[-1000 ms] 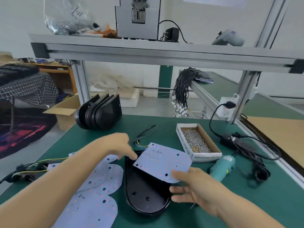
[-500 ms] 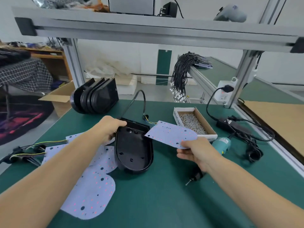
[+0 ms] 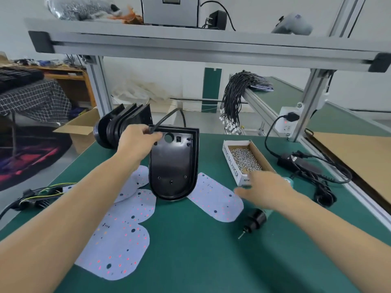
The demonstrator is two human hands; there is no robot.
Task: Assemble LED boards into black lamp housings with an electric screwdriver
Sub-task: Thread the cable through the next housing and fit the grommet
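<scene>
Where half a second ago our right hand [image 3: 267,188] pinched an LED board above the housing [image 3: 174,163], that board [image 3: 215,199] now lies flat on the table [image 3: 190,250], just right of the housing's rounded near end. The housing itself has been tipped up, its open side facing us. Our left hand [image 3: 135,142] pinches the cable [image 3: 164,121] at the housing's far left corner. Our right hand is blurred, fingers loosely extended and holding nothing, over the screwdriver [image 3: 255,222] beside the near end of the screw box [image 3: 246,159]. More boards [image 3: 118,240] lie toward the near left edge.
</scene>
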